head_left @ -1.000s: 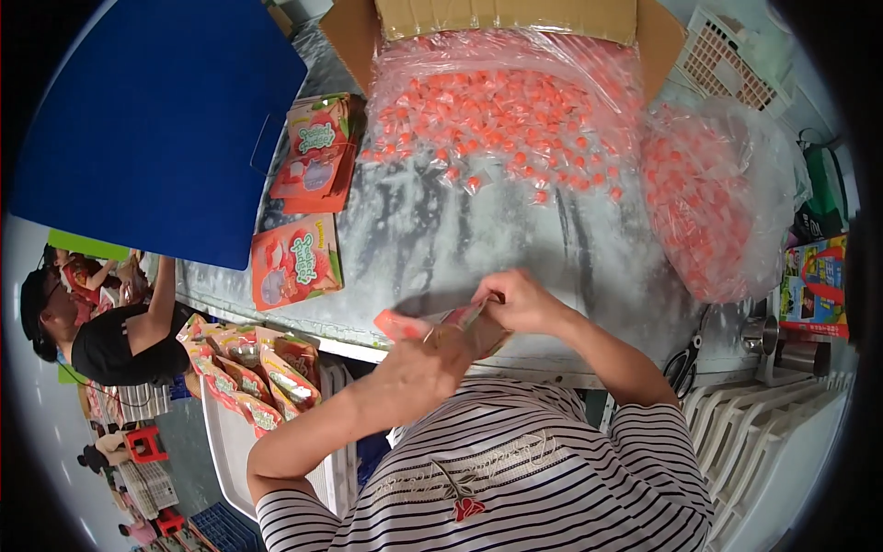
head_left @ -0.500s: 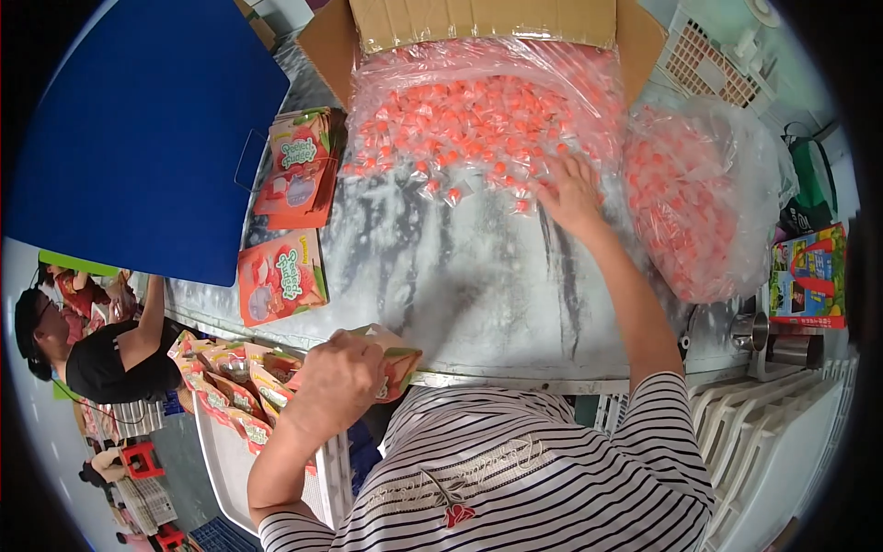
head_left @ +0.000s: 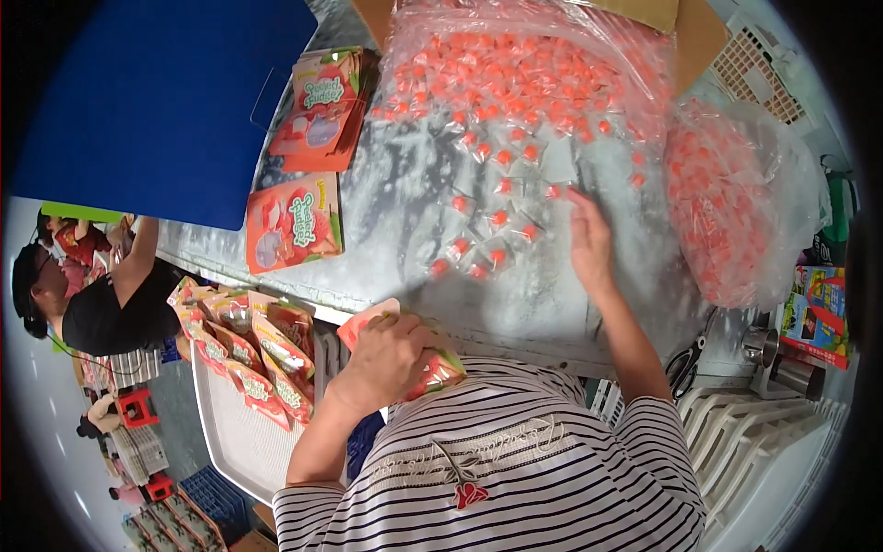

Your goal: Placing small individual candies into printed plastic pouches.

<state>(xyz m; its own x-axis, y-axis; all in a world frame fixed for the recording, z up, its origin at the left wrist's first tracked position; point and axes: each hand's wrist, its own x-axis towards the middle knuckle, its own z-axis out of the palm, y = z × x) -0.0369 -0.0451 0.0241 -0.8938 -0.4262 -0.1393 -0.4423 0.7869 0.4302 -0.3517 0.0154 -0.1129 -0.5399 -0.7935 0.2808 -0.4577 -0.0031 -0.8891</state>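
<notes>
My left hand [head_left: 386, 359] grips a red and green candy pouch [head_left: 436, 375] at the table's front edge; the fingers hide much of it. My right hand [head_left: 590, 241] is over the tabletop with fingers stretched out, fingertips beside a wrapped red candy [head_left: 554, 191]. Several more wrapped candies [head_left: 498, 218] lie scattered to its left, some close to the front edge. Behind them a heap of the same candies [head_left: 515, 78] spills from a clear plastic liner in a cardboard box [head_left: 702, 41].
Flat pouches lie in a stack [head_left: 317, 115] and a nearer pile [head_left: 294, 224] at left. Filled pouches [head_left: 248, 354] stand in a white tray [head_left: 225, 440]. A clear bag of candies [head_left: 722, 216] sits at right, scissors [head_left: 685, 366] below it. A blue panel [head_left: 138, 110] and another person [head_left: 110, 313] are at left.
Several candies have been drawn from the heap toward the front edge. My right hand has come nearer to me. My left hand, still gripping the pouch, has shifted right.
</notes>
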